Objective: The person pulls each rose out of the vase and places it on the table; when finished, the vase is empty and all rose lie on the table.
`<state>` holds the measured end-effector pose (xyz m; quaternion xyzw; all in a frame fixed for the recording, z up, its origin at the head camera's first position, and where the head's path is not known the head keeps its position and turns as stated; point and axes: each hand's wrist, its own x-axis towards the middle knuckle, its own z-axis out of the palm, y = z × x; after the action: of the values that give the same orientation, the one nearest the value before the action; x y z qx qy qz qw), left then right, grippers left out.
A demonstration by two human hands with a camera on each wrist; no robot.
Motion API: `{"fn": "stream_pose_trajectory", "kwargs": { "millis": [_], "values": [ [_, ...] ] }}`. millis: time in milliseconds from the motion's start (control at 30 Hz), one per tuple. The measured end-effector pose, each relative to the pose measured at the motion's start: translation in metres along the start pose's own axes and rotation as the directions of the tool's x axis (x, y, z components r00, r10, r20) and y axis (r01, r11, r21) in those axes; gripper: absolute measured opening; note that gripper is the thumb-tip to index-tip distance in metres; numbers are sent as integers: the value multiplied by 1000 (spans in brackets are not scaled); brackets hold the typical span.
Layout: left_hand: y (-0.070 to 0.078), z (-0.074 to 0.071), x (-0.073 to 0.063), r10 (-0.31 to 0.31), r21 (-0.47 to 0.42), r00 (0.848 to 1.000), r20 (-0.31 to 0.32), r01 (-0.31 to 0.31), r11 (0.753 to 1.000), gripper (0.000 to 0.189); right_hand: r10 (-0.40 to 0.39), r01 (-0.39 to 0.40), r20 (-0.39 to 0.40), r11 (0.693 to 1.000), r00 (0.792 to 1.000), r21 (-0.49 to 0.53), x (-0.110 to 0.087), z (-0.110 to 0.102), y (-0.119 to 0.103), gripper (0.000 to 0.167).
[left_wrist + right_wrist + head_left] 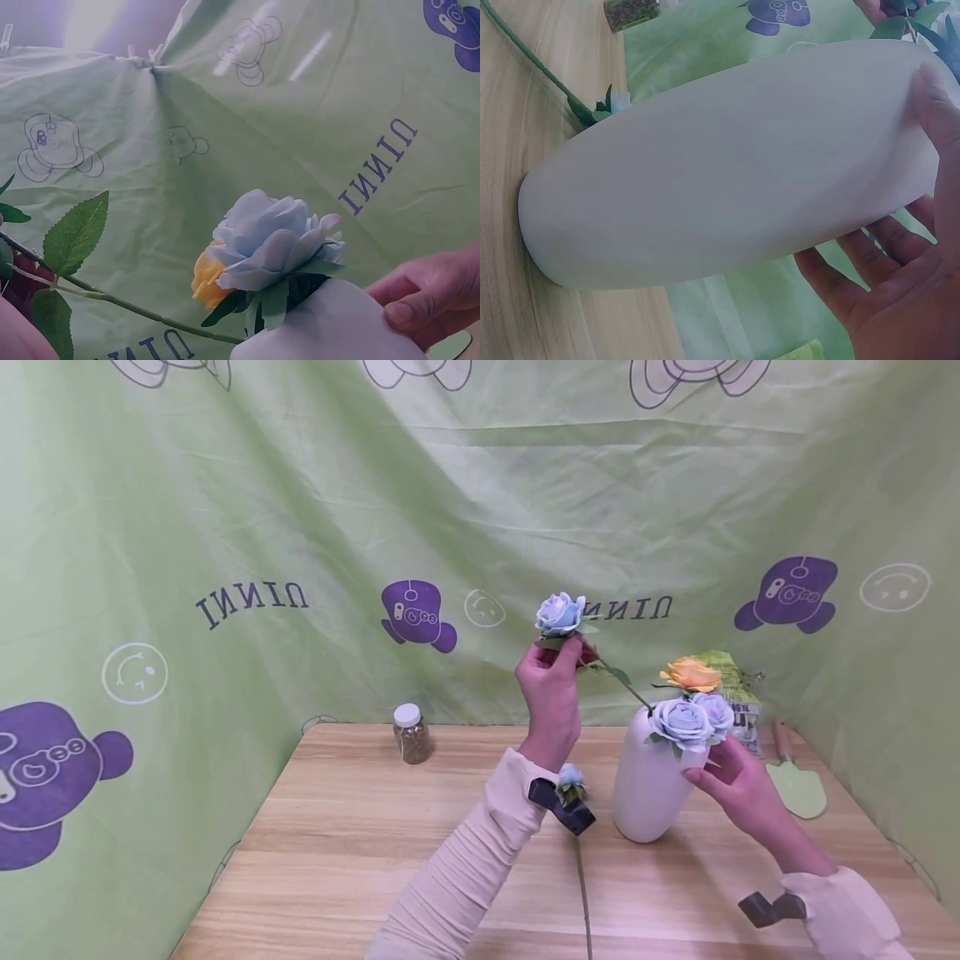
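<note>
Nearest my camera, two sleeves [465,868] reach over the surface [315,877], past a loose blue rose [571,776] whose stem runs out of view toward me. Well in from the right edge, the right hand [738,789] grips the white vase [651,785] near its top. The left hand [552,681] pinches a second blue rose [558,614] below its bloom, stem slanting to the vase's mouth. Beyond, a trowel [798,790] lies near the right edge; a jar [413,739] stands by the far edge, well apart from the vase.

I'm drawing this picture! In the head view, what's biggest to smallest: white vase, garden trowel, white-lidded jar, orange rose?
1. White vase
2. Garden trowel
3. White-lidded jar and orange rose: too close to rank
</note>
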<state>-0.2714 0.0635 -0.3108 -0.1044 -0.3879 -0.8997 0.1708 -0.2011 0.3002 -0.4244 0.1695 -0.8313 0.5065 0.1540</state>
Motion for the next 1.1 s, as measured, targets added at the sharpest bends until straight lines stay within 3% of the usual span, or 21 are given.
{"fn": "stream_pose_trajectory", "kwargs": {
  "millis": [600,1100],
  "values": [
    [7,-6,0,-3,-91,995,-99,-6,996,10,10,-10,6,1000,1000,11,-1,0,1,70],
    [8,-20,2,-27,-131,989,-145,8,991,20,-1,1,-1,1000,1000,19,0,1,4,70]
  ]
}}
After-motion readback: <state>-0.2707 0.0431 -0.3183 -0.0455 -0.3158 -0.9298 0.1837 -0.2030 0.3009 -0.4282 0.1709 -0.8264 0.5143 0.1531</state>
